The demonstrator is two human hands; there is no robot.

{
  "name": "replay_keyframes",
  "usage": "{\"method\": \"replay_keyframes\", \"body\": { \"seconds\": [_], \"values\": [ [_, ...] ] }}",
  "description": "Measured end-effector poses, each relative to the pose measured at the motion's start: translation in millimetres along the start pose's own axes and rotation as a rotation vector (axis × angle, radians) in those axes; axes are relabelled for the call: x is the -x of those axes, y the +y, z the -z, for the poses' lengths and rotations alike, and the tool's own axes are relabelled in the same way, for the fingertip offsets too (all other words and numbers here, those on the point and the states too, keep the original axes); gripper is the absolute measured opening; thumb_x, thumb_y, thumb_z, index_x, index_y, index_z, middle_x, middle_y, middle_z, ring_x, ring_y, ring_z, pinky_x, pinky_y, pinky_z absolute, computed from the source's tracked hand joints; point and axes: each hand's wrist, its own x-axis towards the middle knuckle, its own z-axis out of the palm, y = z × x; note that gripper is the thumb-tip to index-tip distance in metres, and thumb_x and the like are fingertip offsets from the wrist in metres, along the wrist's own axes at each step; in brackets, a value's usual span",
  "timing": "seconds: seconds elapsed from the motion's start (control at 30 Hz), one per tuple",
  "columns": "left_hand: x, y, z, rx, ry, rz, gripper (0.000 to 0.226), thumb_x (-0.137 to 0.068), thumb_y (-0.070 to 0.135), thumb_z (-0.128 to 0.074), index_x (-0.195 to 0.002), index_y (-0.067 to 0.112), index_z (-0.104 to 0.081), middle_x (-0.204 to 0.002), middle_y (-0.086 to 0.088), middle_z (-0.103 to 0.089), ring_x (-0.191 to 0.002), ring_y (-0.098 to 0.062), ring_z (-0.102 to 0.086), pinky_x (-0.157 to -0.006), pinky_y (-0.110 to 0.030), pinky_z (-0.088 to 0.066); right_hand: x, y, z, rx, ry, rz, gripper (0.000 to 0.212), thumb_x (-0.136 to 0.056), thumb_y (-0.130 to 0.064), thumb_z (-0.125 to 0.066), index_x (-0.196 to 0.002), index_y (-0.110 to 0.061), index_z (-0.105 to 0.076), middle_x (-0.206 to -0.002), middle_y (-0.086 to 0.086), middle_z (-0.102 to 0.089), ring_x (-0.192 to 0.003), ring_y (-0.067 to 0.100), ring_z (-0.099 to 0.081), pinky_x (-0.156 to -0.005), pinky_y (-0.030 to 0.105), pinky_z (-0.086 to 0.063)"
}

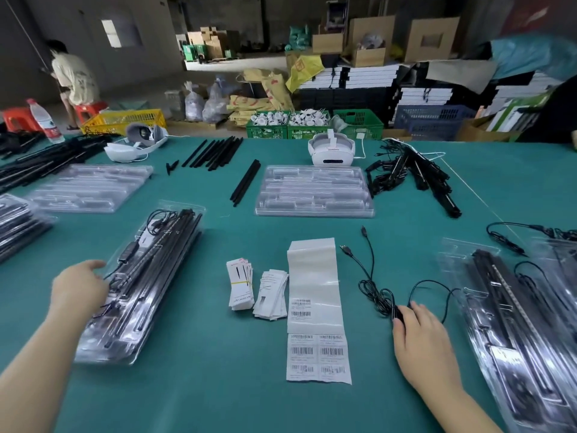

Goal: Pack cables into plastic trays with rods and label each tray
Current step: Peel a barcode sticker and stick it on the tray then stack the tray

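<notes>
A packed clear plastic tray (146, 295) with black rods and a cable lies at the left on the green table (199, 385). My left hand (78, 287) rests on its left edge with the fingers extended. A loose black USB cable (371, 285) lies right of the barcode label strip (315, 310). My right hand (420, 339) presses down on the cable's black control box, fingers fairly straight. More packed trays (515, 332) lie at the right. An empty tray stack (313, 192) stands in the middle.
Two small stacks of white cards (256, 292) lie beside the label strip. Loose black rods (215, 153) and a cable bundle (412, 173) sit farther back, with two white headsets (331, 150). Another empty tray stack (90, 189) lies far left. A person sits in the background.
</notes>
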Motion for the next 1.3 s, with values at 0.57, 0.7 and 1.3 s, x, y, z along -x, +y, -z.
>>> {"method": "replay_keyframes", "body": {
  "seconds": [0.57,0.7,1.3],
  "values": [
    [22.6,12.6,9.4,0.125,0.054,0.044,0.034,-0.092,0.029,-0.063,-0.12,0.012,-0.068,-0.102,-0.017,-0.074,-0.092,-0.039,-0.066,-0.086,-0.047,-0.055,-1.2,3.9,-5.4,-0.02,0.049,0.017,0.033,-0.098,-0.021,-0.053,-0.124,-0.004,-0.064,-0.132,0.019,-0.061,-0.129,0.036,-0.051,-0.108,0.049,-0.041],
    [22.3,22.1,23.6,0.321,-0.011,0.066,0.037,-0.085,0.029,-0.078,-0.112,0.004,-0.073,-0.106,-0.019,-0.072,-0.088,-0.031,-0.061,-0.09,-0.044,-0.048,-1.5,3.6,-6.4,-0.018,0.052,0.017,0.034,-0.098,-0.023,-0.052,-0.124,-0.005,-0.064,-0.132,0.018,-0.061,-0.13,0.035,-0.051,-0.108,0.049,-0.041],
    [94.3,104.0,17.7,1.029,-0.559,0.042,0.016,-0.093,0.005,-0.062,-0.107,0.0,-0.069,-0.084,-0.012,-0.07,-0.07,-0.019,-0.064,-0.059,-0.022,-0.057,-0.2,-1.7,5.2,-0.174,0.096,-0.001,0.032,-0.097,-0.016,-0.056,-0.123,0.0,-0.063,-0.138,0.021,-0.053,-0.13,0.038,-0.046,-0.108,0.052,-0.039]
  ]
}}
